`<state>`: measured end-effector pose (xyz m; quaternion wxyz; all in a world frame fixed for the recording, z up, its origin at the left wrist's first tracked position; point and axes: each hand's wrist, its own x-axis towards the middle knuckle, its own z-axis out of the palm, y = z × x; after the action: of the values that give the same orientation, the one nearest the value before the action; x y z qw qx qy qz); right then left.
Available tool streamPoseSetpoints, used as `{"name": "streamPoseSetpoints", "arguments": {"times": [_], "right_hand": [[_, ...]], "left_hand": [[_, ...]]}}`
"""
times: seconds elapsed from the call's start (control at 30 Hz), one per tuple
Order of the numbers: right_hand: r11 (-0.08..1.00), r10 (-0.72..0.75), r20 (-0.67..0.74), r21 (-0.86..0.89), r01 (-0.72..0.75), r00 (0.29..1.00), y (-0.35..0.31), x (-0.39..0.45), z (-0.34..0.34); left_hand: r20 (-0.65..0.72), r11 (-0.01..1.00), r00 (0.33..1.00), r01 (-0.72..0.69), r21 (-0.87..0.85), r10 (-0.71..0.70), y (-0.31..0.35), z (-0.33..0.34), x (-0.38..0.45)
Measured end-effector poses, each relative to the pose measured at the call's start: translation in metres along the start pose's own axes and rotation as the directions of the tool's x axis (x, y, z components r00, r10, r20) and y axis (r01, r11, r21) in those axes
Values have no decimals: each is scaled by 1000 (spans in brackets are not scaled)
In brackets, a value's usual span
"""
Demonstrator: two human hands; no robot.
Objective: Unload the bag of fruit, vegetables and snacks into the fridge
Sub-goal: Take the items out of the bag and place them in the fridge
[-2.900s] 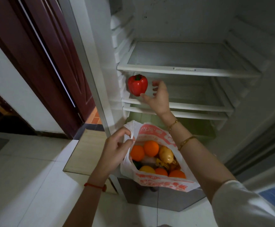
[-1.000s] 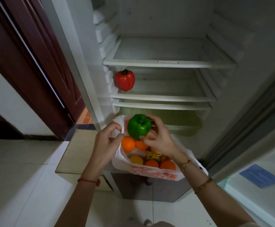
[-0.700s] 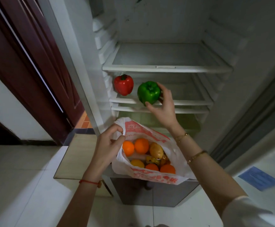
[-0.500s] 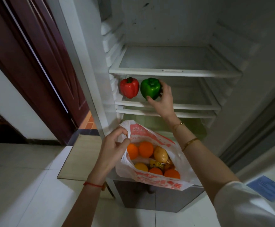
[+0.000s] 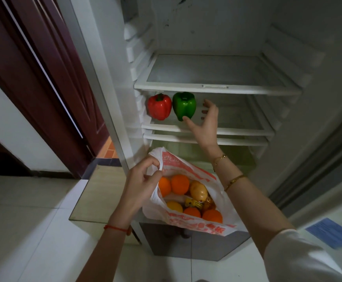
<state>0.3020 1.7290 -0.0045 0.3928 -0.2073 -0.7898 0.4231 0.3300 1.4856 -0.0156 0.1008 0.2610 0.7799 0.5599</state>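
Your left hand (image 5: 143, 180) is as it was half a sec ago: fingers and thumb pinch the rim of the bag (image 5: 188, 218), holding its mouth open in front of the fridge (image 5: 109, 64).

On the middle shelf (image 5: 237, 130), the red pepper (image 5: 159, 106) sits at the left end where it sat before. The green pepper (image 5: 184, 105) is new there: a sec ago you had it over the bag, half a sec ago your hand was round it at the shelf, now it stands on its own just beside the red one, poss. touching, the gap's too dark to tell.

Your right hand (image 5: 205, 121) has let go. Fingers spread and relaxed, nothing in it; the thumb tip is right at the pepper's lower edge, the rest clear of it to the right.

So that's 2 veg stowed. The bag's still holding oranges (image 5: 179, 184), a potato (image 5: 199, 191), a lemon (image 5: 174, 206) and some yellow snack packs (image 5: 193, 203), so most of the job is left. Next, I'd judge, is the right hand back into the bag. Top shelf (image 5: 217, 88) has nothing on it.
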Motion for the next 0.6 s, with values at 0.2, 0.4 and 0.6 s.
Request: {"name": "streamPoseSetpoints", "arguments": {"times": [0.2,0.4,0.6], "right_hand": [[962,-271,142,0,274,952,10,-75,-41],[892,-28,606,-344,293,795,64,-131,-58],[796,402,633,-599,90,661,80,-131,-47]], "left_hand": [[5,999,999,-34,-12,34,-2,2,-7],[5,999,999,-47,-5,47,-3,7,-11],[32,998,998,-56,31,55,-4,12,-17]]}}
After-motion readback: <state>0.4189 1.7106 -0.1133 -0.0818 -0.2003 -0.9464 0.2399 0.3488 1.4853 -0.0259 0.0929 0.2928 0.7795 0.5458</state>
